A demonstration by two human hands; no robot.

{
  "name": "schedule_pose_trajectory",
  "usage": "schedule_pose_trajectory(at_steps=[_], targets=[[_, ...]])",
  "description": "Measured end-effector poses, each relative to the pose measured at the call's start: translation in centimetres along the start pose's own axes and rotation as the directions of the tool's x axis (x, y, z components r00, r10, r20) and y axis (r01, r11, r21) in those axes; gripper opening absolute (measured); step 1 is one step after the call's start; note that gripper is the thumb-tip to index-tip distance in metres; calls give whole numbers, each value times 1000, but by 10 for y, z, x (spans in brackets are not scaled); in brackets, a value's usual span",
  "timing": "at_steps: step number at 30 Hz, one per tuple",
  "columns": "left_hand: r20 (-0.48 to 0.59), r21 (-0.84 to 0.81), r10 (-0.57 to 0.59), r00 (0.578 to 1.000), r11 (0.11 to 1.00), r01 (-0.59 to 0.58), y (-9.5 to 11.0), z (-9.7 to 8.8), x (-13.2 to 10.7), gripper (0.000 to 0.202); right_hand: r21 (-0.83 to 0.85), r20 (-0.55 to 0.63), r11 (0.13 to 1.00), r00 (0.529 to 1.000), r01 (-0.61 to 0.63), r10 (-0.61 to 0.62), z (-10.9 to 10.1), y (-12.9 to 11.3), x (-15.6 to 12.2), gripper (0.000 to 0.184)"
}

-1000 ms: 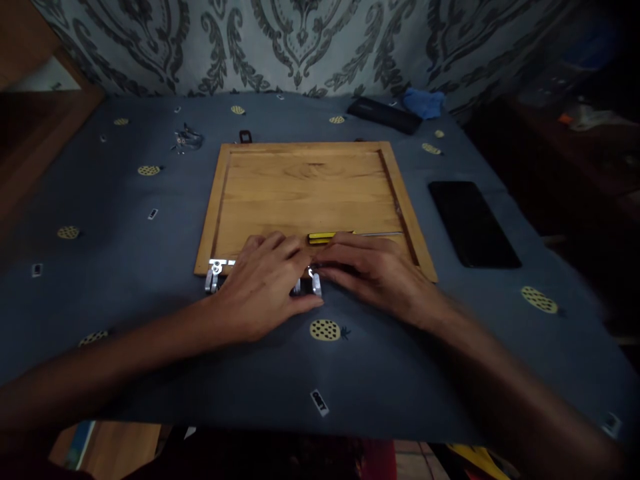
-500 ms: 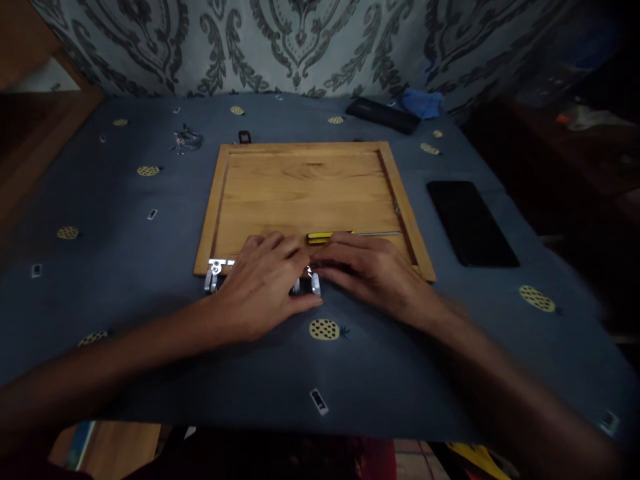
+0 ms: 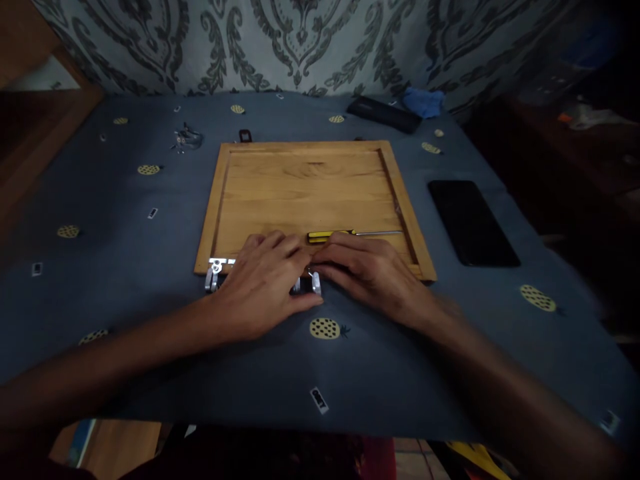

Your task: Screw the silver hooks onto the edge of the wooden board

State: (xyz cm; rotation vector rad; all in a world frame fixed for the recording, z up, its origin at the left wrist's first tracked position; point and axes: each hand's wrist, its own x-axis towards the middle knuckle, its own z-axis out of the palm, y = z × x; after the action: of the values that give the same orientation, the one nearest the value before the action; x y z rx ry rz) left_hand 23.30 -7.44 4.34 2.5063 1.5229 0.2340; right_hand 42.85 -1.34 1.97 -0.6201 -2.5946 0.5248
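Observation:
A shallow wooden panel with a raised frame (image 3: 310, 193) lies flat on the table. Across its front edge is my left hand (image 3: 265, 283), fingers curled over a silver metal fitting (image 3: 316, 283), with the thumb stretched along its near side. More of the same silver metalwork (image 3: 215, 275), a plate with a screw, shows at the panel's front left corner; my hand hides the part between. My right hand (image 3: 373, 270) is pinched closed at the fitting's right end, and whatever is between its fingertips is hidden. Just beyond them a yellow-and-black screwdriver (image 3: 330, 236) rests on the panel.
On the right lies a black phone-like slab (image 3: 473, 223). A dark case (image 3: 384, 115) and a blue cloth (image 3: 423, 103) are at the back. Small metal parts (image 3: 187, 137) sit at the back left. Behind the patterned tablecloth (image 3: 115, 280) hangs a curtain (image 3: 300, 47).
The right fingertips have shifted slightly at the metal fitting, and less of its bright end shows between the hands. My left hand stays in place.

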Motion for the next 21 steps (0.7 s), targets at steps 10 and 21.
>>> schedule_pose_trajectory(at_steps=[10, 21], targets=[[11, -9, -8, 1000, 1000, 8, 1, -1, -1, 39, 49, 28, 999, 999, 19, -21, -4, 3, 0, 20], [12, -15, -7, 1000, 1000, 7, 0, 0, 0, 38, 15, -6, 999, 999, 37, -37, -1, 3, 0, 19]])
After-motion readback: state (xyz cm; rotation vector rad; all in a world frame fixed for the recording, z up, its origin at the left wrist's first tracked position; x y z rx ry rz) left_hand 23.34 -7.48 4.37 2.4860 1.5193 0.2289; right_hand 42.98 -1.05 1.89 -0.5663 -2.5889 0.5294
